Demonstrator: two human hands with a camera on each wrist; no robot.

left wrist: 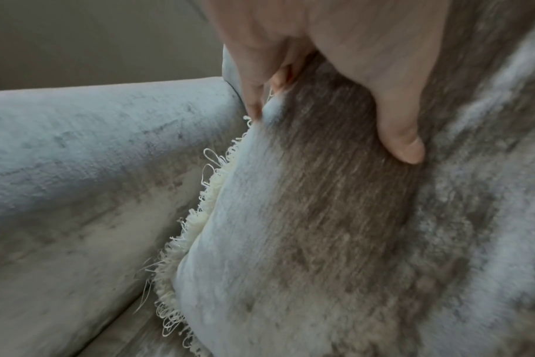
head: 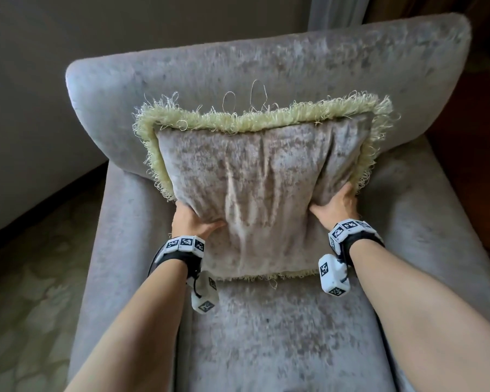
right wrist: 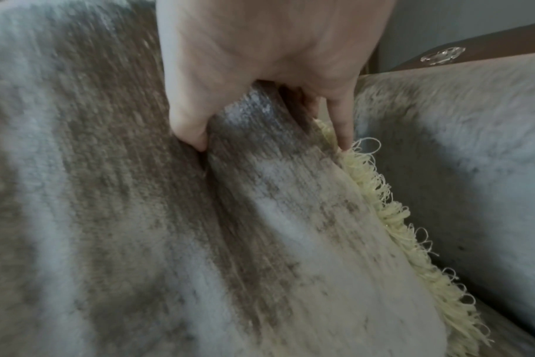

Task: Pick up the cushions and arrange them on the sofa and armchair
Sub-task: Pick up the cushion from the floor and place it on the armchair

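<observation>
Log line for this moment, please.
grey velvet fringed cushion upright against grey velvet armchair backrest | left hand grips | right hand grips

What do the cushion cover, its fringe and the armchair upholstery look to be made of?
Cushion: looks like grey-taupe velvet or chenille, a short pile with mottled sheen that creases softly where the left hand and right hand grip it. Fringe: pale yellow-green looped yarn or thread, with loose strands straying. Armchair: a similar grey crushed-velvet look, patchy light and dark nap; exact fibre unclear.
</observation>
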